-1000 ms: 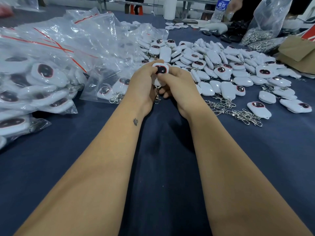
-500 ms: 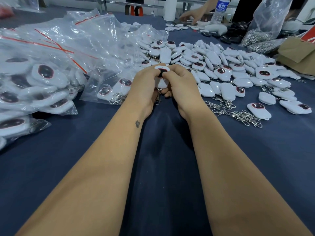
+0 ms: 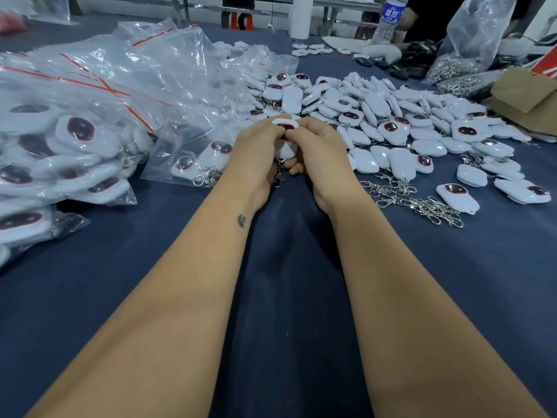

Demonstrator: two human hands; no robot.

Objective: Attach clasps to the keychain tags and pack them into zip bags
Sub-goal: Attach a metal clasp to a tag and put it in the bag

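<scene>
Both my hands meet over the dark blue table. My left hand (image 3: 256,155) and my right hand (image 3: 319,158) together grip one white keychain tag (image 3: 284,125) with a dark red-rimmed window. A metal clasp (image 3: 278,175) hangs down from under the tag between my palms. A loose heap of white tags (image 3: 376,116) spreads behind and to the right. Loose metal clasps (image 3: 416,200) lie in a tangle right of my right wrist. A zip bag holding tags with clasps (image 3: 196,158) lies just left of my left hand.
Stacks of filled zip bags (image 3: 60,140) with red seal strips cover the left side. At the back right stand a water bottle (image 3: 388,22), a clear bag of clasps (image 3: 470,49) and a brown cardboard box (image 3: 527,98). Dark items lie near the bottle.
My fingers have closed further over the tag, hiding more of its dark window. The other person's hand seen at the far edge half a second ago is gone.
</scene>
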